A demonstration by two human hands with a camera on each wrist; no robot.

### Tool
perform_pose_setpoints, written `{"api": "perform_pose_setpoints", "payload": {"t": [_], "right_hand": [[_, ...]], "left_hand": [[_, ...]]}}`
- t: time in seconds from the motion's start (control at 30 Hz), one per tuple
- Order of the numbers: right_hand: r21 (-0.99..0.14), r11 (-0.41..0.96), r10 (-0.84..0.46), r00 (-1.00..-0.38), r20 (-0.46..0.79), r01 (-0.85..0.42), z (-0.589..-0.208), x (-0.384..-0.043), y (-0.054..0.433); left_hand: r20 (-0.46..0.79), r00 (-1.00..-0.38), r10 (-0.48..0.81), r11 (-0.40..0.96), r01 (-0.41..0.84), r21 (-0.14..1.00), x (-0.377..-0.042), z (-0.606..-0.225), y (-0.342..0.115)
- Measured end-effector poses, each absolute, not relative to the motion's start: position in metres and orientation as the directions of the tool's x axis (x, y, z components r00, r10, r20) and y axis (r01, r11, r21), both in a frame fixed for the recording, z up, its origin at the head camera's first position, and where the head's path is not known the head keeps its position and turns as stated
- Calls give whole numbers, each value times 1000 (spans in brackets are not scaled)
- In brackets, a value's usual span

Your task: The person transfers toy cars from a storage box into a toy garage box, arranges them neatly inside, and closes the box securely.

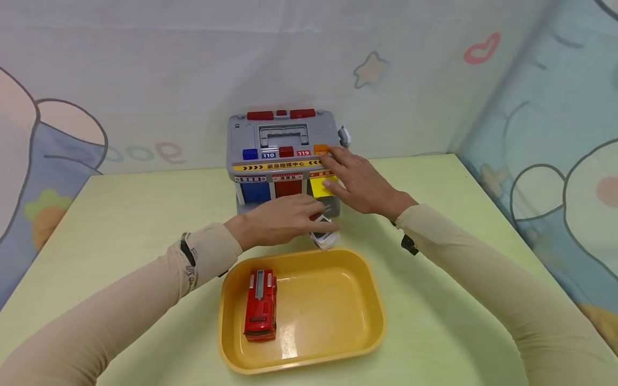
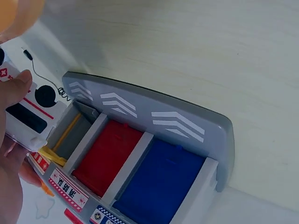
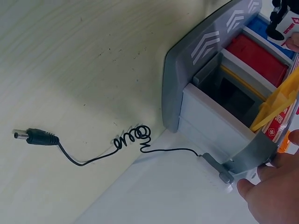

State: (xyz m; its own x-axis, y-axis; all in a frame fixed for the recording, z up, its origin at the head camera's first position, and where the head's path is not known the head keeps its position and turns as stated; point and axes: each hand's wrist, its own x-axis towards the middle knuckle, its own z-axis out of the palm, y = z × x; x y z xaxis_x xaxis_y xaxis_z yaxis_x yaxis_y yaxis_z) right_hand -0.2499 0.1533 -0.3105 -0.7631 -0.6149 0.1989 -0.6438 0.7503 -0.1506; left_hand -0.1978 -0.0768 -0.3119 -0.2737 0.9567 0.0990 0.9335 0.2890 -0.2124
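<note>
My left hand (image 1: 285, 220) holds a white toy ambulance (image 1: 324, 236) with thumb and fingers, in front of the right bay of a grey toy emergency garage (image 1: 236, 136). In the left wrist view the ambulance's black wheel (image 2: 45, 96) and red stripe show. The right bay's yellow door (image 1: 322, 187) is raised; a dark hollow (image 3: 233, 95) shows beneath it. My right hand (image 1: 362, 182) rests at the garage's top right corner, fingertips at the orange button (image 1: 321, 149), thumb near the yellow door. The blue door (image 1: 256, 192) and red door (image 1: 288, 187) are down.
A yellow tray (image 1: 379, 311) sits in front of the garage, with a red toy fire truck (image 1: 260, 311) in its left side. A thin coiled cable (image 3: 133, 134) with a black plug (image 3: 39, 136) runs from the garage's side. A printed cloth wall (image 1: 193, 69) stands behind.
</note>
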Motion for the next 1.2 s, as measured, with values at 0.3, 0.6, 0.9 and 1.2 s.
{"api": "perform_pose_setpoints", "payload": {"t": [0.3, 0.6, 0.9, 1.2], "right_hand": [[-140, 746, -621, -756, 210, -651, -310, -250, 152], [-123, 744, -624, -749, 224, -657, -312, -249, 152], [-117, 755, -620, -761, 191, -645, -310, -250, 152], [-86, 778, -611, -781, 130, -622, -306, -247, 152]], "left_hand": [[-18, -230, 973, 206, 903, -378, -198, -312, -73], [-85, -182, 980, 116, 857, -502, -204, -319, -64], [-167, -172, 971, 69, 868, -492, -208, -324, -58], [-185, -154, 971, 45, 871, -489, -212, -324, -50]]}}
